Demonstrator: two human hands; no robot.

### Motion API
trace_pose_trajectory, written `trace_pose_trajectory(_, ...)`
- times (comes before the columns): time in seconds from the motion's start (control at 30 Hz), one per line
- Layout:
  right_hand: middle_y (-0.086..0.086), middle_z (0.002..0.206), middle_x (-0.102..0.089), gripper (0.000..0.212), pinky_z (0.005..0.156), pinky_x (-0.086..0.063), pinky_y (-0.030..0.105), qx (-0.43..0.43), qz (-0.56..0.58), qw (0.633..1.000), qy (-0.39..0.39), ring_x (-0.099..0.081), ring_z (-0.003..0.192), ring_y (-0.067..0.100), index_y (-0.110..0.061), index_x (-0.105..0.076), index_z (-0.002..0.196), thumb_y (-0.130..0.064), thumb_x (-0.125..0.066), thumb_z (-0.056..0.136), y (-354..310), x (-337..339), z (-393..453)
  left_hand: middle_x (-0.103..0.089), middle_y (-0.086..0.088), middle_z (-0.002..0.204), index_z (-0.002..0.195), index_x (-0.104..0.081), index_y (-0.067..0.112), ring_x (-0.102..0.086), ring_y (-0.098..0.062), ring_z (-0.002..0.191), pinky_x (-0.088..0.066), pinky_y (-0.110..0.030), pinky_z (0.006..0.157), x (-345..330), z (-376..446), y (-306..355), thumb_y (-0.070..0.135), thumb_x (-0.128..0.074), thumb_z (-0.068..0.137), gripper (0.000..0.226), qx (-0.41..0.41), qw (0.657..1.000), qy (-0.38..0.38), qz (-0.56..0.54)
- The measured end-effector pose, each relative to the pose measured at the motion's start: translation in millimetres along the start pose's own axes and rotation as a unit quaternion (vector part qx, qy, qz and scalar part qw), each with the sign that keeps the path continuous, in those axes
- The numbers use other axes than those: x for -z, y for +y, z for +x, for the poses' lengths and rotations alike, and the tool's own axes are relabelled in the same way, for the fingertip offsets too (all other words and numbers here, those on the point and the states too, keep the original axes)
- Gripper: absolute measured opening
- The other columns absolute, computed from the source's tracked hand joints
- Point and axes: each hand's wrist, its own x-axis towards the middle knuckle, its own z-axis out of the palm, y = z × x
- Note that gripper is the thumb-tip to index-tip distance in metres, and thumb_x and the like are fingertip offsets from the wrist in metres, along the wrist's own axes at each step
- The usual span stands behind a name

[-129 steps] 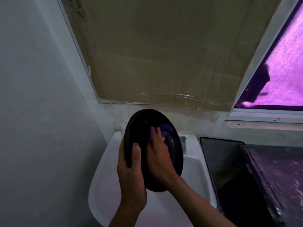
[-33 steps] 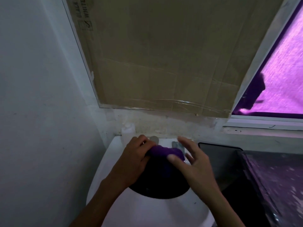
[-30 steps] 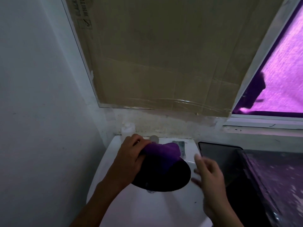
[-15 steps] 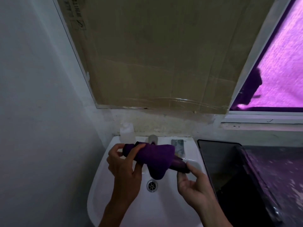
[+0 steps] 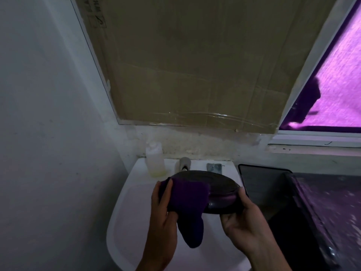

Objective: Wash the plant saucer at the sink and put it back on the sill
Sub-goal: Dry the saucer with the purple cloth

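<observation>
A round, dark, glossy plastic plant saucer [image 5: 213, 189] is held nearly flat in the air above the white ceramic wall sink [image 5: 134, 202], near the centre of the view and just in front of the stubby grey metal tap [image 5: 184, 163] at its 12 o'clock. The left hand [image 5: 163, 214] grips the saucer's 9 o'clock edge through a dark purple cloth [image 5: 188, 206], the thumb curled over the top of the cloth and the fingers hidden beneath; the cloth is draped over the saucer's left part and a loose tail hangs down toward the basin at 6 o'clock. The right hand [image 5: 242, 222] holds the saucer's 3 o'clock rim, thumb pressed on the upper edge and fingers curled under the base. On the sink's back ledge, a translucent plastic bottle [image 5: 155, 159] with pale yellow liquid stands at the tap's 9 o'clock, and a small flat dark rectangular object [image 5: 214, 168] lies at its 3 o'clock. A black glossy counter [image 5: 293, 192] adjoins the sink at 3 o'clock. Above, brown cardboard [image 5: 195, 65] taped with clear tape covers the window at 12 o'clock, and the white sill [image 5: 312, 145] runs at 2 o'clock under a purple-tinted pane.
</observation>
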Motion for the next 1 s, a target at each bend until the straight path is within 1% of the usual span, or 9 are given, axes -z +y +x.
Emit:
trace_pose_trajectory(0.07, 0.015, 0.100, -0.075, 0.036, 0.053, -0.060, 0.034, 0.023, -0.025, 0.999, -0.024, -0.074, 0.081, 0.026, -0.010, -0.065, 0.114, -0.036, -0.052, 0.093, 3, 6, -1, -0.004, -0.011, 0.164, 0.154, -0.013, 0.005, -0.012, -0.028, 0.150, -0.026, -0.039, 0.118, -5, 2, -4, 0.006, -0.036, 0.103, 0.056, 0.093, 0.994, -0.059, -0.002)
trace_pose_trajectory(0.13, 0.016, 0.111, -0.071, 0.043, 0.062, -0.061, 0.038, 0.036, -0.049, 0.997, -0.050, -0.072, 0.092, 0.029, -0.014, -0.062, 0.122, -0.038, -0.053, 0.088, 10, 12, -1, 0.018, -0.011, 0.163, 0.156, 0.001, 0.018, 0.012, -0.030, 0.151, -0.007, -0.044, 0.123, -22, -3, 2, 0.045, -0.025, 0.103, 0.064, 0.207, 0.977, -0.002, 0.055)
trace_pose_trajectory(0.2, 0.015, 0.117, -0.069, 0.048, 0.068, -0.062, 0.041, 0.044, -0.065, 0.995, -0.065, -0.070, 0.100, 0.030, -0.017, -0.059, 0.127, -0.040, -0.053, 0.086, 17, 16, -2, 0.021, -0.005, 0.162, 0.155, -0.001, 0.030, 0.014, -0.027, 0.150, -0.002, -0.046, 0.122, -27, -16, 3, 0.062, -0.032, 0.095, 0.074, 0.177, 0.973, 0.013, 0.150)
trace_pose_trajectory(0.4, 0.009, 0.126, -0.066, 0.039, 0.077, -0.058, 0.039, 0.088, -0.092, 0.982, -0.137, -0.064, 0.112, 0.029, -0.027, -0.070, 0.115, -0.044, -0.048, 0.088, 28, 21, -9, -0.049, -0.013, 0.142, 0.141, -0.046, 0.017, -0.046, -0.029, 0.130, -0.033, -0.047, 0.114, 0, 23, -1, 0.061, -0.027, 0.092, 0.068, 0.147, 0.988, 0.045, 0.000)
trace_pose_trajectory(0.57, 0.005, 0.128, -0.065, 0.053, 0.084, -0.057, 0.036, 0.100, -0.139, 0.978, -0.123, -0.063, 0.116, 0.024, -0.029, -0.067, 0.120, -0.059, -0.036, 0.089, 20, 10, -5, -0.016, -0.003, 0.157, 0.144, -0.041, 0.024, -0.013, -0.028, 0.145, -0.013, -0.050, 0.120, 3, 33, 4, 0.062, -0.032, 0.093, 0.064, 0.168, 0.976, 0.108, 0.086)
trace_pose_trajectory(0.63, 0.006, 0.127, -0.065, 0.065, 0.090, -0.054, 0.038, 0.098, -0.160, 0.976, -0.108, -0.063, 0.115, 0.023, -0.024, -0.066, 0.121, -0.068, -0.034, 0.085, 12, 6, 0, -0.027, -0.006, 0.141, 0.140, -0.044, 0.024, -0.022, -0.028, 0.134, -0.019, -0.047, 0.113, -6, 26, 7, 0.058, -0.032, 0.094, 0.059, 0.123, 0.968, 0.148, 0.159)
trace_pose_trajectory(0.77, 0.007, 0.119, -0.069, 0.067, 0.088, -0.052, 0.038, 0.113, -0.183, 0.971, -0.100, -0.066, 0.109, 0.022, -0.025, -0.073, 0.110, -0.073, -0.035, 0.082, 3, -5, 3, -0.034, -0.002, 0.116, 0.126, -0.047, 0.018, -0.036, -0.023, 0.115, -0.035, -0.033, 0.092, -19, 17, 9, 0.048, -0.041, 0.095, 0.043, 0.082, 0.980, 0.178, 0.012)
trace_pose_trajectory(0.87, 0.007, 0.115, -0.071, 0.062, 0.076, -0.059, 0.034, 0.098, -0.200, 0.970, -0.102, -0.068, 0.104, 0.021, -0.026, -0.075, 0.105, -0.070, -0.036, 0.084, 4, -8, 5, -0.038, -0.005, 0.121, 0.130, -0.047, 0.011, -0.036, -0.020, 0.116, -0.037, -0.035, 0.094, -14, 24, 12, 0.042, -0.040, 0.099, 0.044, 0.063, 0.977, 0.204, 0.011)
trace_pose_trajectory(1.0, 0.010, 0.114, -0.072, 0.054, 0.083, -0.057, 0.041, 0.103, -0.244, 0.958, -0.113, -0.068, 0.105, 0.026, -0.027, -0.075, 0.105, -0.064, -0.038, 0.090, 1, -6, 7, -0.048, -0.010, 0.116, 0.115, -0.056, 0.004, -0.048, -0.029, 0.112, -0.041, -0.045, 0.100, 11, 50, 16, 0.046, -0.035, 0.099, 0.050, 0.035, 0.982, 0.173, 0.062)
